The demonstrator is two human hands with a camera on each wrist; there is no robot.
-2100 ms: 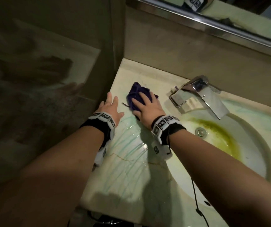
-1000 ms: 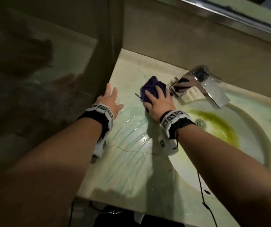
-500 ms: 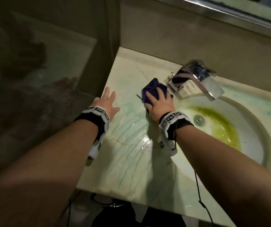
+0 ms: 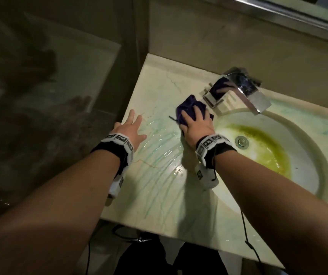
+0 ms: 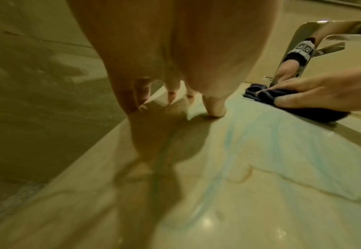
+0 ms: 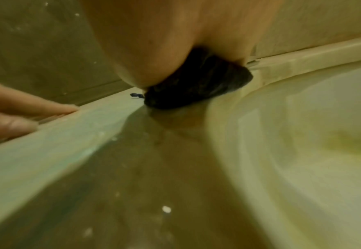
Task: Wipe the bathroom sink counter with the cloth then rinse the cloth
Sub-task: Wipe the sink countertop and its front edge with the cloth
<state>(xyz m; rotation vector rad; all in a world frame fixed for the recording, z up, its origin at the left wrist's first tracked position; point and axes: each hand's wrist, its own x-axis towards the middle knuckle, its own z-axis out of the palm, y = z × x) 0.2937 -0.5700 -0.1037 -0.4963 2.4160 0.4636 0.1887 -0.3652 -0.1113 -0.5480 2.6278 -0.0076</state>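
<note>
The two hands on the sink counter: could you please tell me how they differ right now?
The right hand presses a purple cloth beside the faucet; the left hand holds nothing. The left hand lies at the counter's left edge, the right hand nearer the basin. Both rest on the counter.

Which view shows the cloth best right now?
The head view: the purple cloth shows under the right hand beside the faucet. Left wrist shows its edge; right wrist only a dark wad.

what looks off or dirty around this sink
A yellow-green stain runs down the basin beside the drain. The counter shows blue-green streaks and a thin crack between the hands.
</note>
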